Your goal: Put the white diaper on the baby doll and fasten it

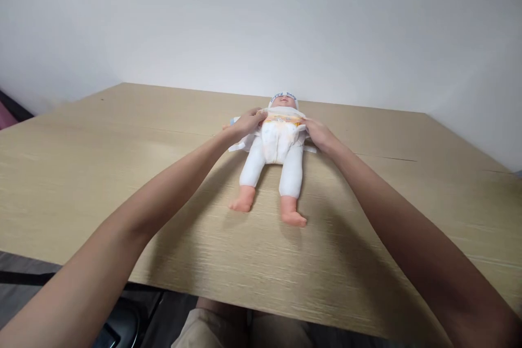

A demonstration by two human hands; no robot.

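Observation:
A baby doll (274, 166) lies on its back on the wooden table (122, 174), feet toward me, dressed in white leggings and a white cap. A white diaper (279, 133) with an orange-patterned waistband wraps its middle. My left hand (246, 121) grips the diaper's left side at the doll's waist, fingers curled on the waistband. My right hand (319, 134) presses against the diaper's right side tab, fingers closed on it. Both arms reach straight out across the table.
A white wall (261, 22) rises behind the table's far edge. The near table edge runs just above my lap (228, 326). A dark object (118, 326) sits below the table at the lower left.

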